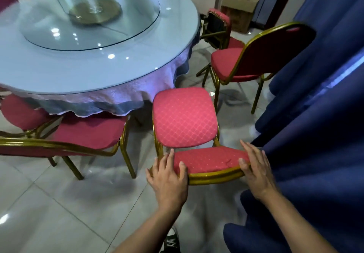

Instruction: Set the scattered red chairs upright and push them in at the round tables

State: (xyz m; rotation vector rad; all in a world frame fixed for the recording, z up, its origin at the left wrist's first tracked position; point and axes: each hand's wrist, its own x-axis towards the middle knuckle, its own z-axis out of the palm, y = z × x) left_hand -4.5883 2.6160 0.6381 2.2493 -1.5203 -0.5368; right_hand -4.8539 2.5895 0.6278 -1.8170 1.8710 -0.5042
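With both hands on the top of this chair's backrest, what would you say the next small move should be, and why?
Probably push the chair forward toward the round table. It already stands upright, the left hand and right hand rest on its backrest top, and its seat lies mostly outside the tablecloth's edge, unlike the neighbouring chair, which is tucked partly under.

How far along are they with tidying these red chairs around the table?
Partly done. One chair on the left is already tucked under the tablecloth. Both hands, left and right, hold the backrest of the chair in hand, upright but not yet pushed in. The chair on the right stands away from the round table.
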